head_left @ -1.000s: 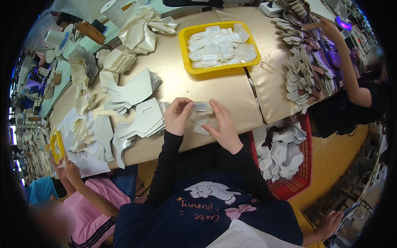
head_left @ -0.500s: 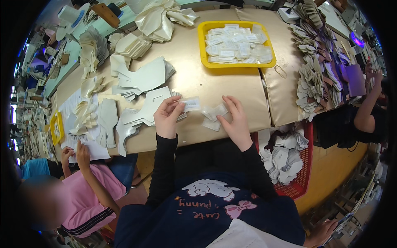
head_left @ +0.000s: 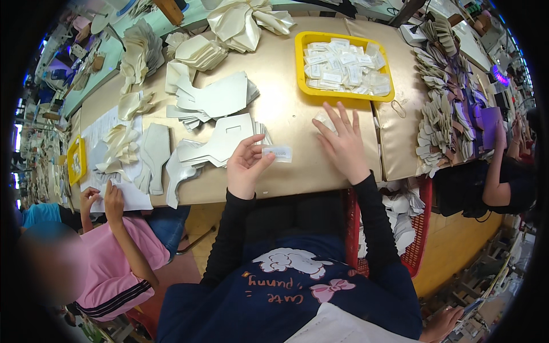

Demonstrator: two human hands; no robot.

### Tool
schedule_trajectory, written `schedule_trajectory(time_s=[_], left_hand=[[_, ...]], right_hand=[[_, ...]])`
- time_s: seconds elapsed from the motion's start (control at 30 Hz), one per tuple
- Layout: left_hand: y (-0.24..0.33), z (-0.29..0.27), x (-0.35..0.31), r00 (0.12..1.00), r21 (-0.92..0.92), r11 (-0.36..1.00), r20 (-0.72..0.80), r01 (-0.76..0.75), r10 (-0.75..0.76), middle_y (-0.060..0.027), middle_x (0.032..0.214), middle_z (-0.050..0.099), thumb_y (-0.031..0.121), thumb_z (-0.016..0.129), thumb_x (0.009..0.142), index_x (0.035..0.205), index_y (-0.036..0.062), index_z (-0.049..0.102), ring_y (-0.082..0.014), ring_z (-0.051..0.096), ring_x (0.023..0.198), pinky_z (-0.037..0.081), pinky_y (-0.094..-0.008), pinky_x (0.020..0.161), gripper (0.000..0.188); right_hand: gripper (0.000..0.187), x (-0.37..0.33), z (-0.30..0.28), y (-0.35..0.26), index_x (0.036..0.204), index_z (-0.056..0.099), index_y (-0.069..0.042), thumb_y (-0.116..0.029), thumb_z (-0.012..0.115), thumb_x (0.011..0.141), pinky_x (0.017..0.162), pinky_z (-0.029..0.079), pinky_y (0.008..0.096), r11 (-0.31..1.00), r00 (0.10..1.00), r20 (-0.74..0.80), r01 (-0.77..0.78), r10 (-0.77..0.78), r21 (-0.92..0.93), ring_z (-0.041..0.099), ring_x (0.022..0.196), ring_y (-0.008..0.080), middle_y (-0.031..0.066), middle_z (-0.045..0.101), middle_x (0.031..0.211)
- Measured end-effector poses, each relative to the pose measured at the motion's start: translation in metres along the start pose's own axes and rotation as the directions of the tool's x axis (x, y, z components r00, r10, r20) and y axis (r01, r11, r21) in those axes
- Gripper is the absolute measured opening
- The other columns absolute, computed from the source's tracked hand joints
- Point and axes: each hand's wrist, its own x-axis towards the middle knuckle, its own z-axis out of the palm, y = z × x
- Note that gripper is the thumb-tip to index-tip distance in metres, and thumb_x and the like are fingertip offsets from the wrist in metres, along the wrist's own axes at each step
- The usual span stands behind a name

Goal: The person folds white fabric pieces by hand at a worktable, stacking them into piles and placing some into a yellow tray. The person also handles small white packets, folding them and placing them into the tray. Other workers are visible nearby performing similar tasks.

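Note:
My left hand (head_left: 247, 167) is closed in a pinch on a small white printed label (head_left: 279, 154), held by its left end above the table. My right hand (head_left: 346, 144) lies farther forward with its fingers spread. Under its thumb side a few small translucent labels (head_left: 324, 119) show in part; the fingers hide the rest. Just beyond the right fingertips stands a yellow tray (head_left: 343, 96) heaped with similar labels. Beside my left hand lies a stack of flat white cut pieces (head_left: 230, 137).
More white cut pieces (head_left: 220, 94) lie at the left and far left. A red basket (head_left: 424, 228) of white pieces stands below the table's right side. A co-worker in a pink shirt (head_left: 117, 257) sits at left. Bundled pieces (head_left: 437, 123) line the right.
My right hand has moved forward toward the yellow tray, its fingers spreading, and the loose labels have shifted forward with it. My left hand still holds its label. The whole view has shifted slightly.

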Motion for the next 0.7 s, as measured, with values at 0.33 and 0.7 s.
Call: schedule_trajectory(time_s=[0.33,0.7], left_hand=[[-0.022,0.019,-0.003,0.995,-0.014,0.995,0.008,0.1,-0.1,-0.0145,0.095,0.071,-0.009,0.073,0.08,0.103,-0.0006,0.056,-0.0159,0.069,0.089,0.056,-0.0254,0.079,0.03],[-0.022,0.015,-0.009,0.983,0.474,0.866,-0.003,-0.159,0.183,-0.0113,0.095,0.072,0.006,0.068,0.089,0.114,0.0017,0.062,-0.0159,0.07,0.084,0.054,-0.0267,0.078,0.027]], right_hand=[[0.019,-0.022,-0.013,-0.067,0.104,0.07,0.005,-0.002,0.071,0.087,0.071,0.053,0.023,-0.085,0.734,0.512,-0.535,0.445,0.841,0.066,0.078,0.0118,0.0073,0.07,0.089],[0.014,-0.052,-0.003,-0.044,0.099,0.073,0.002,-0.001,0.07,0.086,0.063,0.05,0.0244,0.255,0.771,0.405,-0.572,0.491,0.78,0.063,0.067,0.0134,0.008,0.07,0.081]])
